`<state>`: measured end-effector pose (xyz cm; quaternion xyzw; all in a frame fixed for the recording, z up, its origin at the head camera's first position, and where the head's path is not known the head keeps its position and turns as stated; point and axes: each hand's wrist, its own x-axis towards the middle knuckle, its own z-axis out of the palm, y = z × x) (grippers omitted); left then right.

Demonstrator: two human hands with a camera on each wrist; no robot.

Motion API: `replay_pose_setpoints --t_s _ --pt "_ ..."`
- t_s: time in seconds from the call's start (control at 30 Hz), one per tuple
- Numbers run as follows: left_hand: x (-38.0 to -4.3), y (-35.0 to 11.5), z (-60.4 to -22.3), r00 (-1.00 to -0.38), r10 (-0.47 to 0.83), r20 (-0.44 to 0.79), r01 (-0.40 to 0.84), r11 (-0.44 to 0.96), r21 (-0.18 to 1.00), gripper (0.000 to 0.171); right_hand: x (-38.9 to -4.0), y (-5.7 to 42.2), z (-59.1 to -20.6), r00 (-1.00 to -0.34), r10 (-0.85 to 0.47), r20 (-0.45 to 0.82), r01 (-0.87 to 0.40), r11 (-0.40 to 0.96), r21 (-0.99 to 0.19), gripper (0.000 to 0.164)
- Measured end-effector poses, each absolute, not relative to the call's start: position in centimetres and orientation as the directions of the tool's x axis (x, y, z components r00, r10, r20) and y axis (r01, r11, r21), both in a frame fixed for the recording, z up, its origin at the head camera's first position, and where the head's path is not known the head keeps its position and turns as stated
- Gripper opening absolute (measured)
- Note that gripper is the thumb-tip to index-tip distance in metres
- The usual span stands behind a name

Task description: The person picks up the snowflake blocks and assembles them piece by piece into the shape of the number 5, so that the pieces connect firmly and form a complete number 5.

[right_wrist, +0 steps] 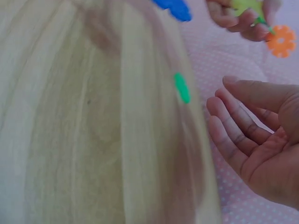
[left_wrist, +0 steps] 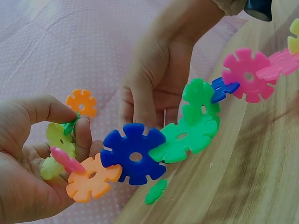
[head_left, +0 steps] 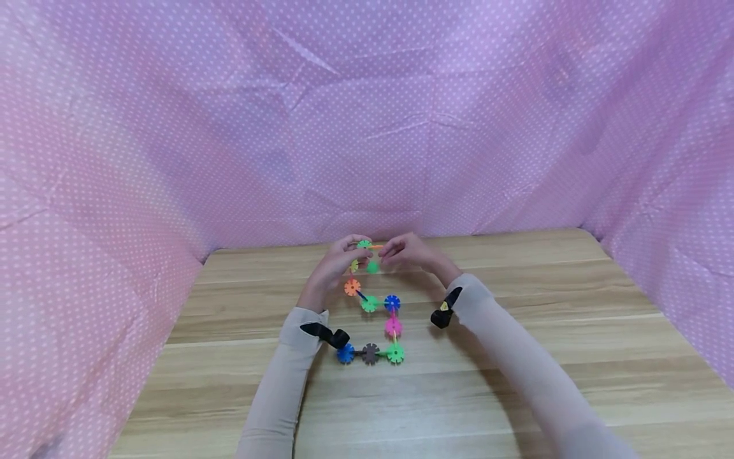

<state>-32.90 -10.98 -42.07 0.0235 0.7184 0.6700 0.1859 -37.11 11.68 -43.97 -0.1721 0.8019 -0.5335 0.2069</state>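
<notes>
- Left hand (left_wrist: 28, 158): grip closed around the far end of a chain of snowflake-shaped plastic discs (left_wrist: 177, 140). Thumb and fingers curl over a yellow-green disc (left_wrist: 58, 137), a pink disc (left_wrist: 65, 160) and an orange disc (left_wrist: 91, 179); a small orange disc (left_wrist: 81, 102) sticks out above the thumb on a green piece.
- Right hand (right_wrist: 261, 149): grip loose, fingers nearly straight, palm bare; holds nothing. It sits just beside the left hand, apart from the chain's end in the wrist views.
- Chain runs from the left hand's grip through a blue disc (left_wrist: 134, 154), then green discs (left_wrist: 196, 116), towards a pink disc (left_wrist: 247, 74). In the head view the chain (head_left: 373, 306) trails down onto the surface towards the person, ending in a row of blue, grey and green discs (head_left: 370, 353).
- One loose green disc (right_wrist: 181, 87) lies on the surface below the hands.
- Surface (head_left: 516, 382): pale wood grain. Pink cloth with white dots (head_left: 367, 127) hangs behind and at both sides.
- Both forearms in beige sleeves (head_left: 281, 382), each with a black strap at the wrist.
- No readable writing, brand or label on any item.
</notes>
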Motion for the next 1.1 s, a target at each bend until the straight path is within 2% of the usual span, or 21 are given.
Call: replay_pose_setpoints --t_s 0.13,0.33,0.47,0.73,0.97,1.1 --pt "-32.8 -11.0 -42.0 -0.931 0.273 -0.241 -0.223 0.098 0.97 0.036 -37.4 11.3 -44.6 -0.838 -0.514 -0.183 -0.047 0.403 -0.914 0.03" --pt "-32.9 -11.1 -42.3 -0.93 0.286 -0.232 -0.211 0.103 0.972 0.048 -38.1 11.0 -45.6 -0.822 -0.528 -0.214 -0.017 0.398 -0.917 0.032" --pt "-33.0 -11.1 -42.4 -0.931 0.283 -0.229 -0.205 0.113 0.972 0.048 -38.5 10.8 -46.1 -0.823 -0.523 -0.221 -0.017 0.412 -0.911 0.032" --pt "-33.0 -11.1 -42.3 -0.928 0.278 -0.249 -0.223 0.121 0.967 0.049 -38.7 10.4 -46.8 -0.82 -0.548 -0.163 -0.11 0.431 -0.896 0.036" --pt "-33.0 -11.1 -42.5 -0.928 0.279 -0.248 -0.223 0.117 0.968 0.047 -38.5 10.1 -47.0 -0.787 -0.612 -0.084 -0.22 0.405 -0.887 0.04" --pt "-33.0 -11.1 -42.5 -0.931 0.272 -0.245 -0.221 0.115 0.968 0.039 -38.7 9.9 -47.1 -0.765 -0.642 -0.048 -0.282 0.402 -0.871 0.035"
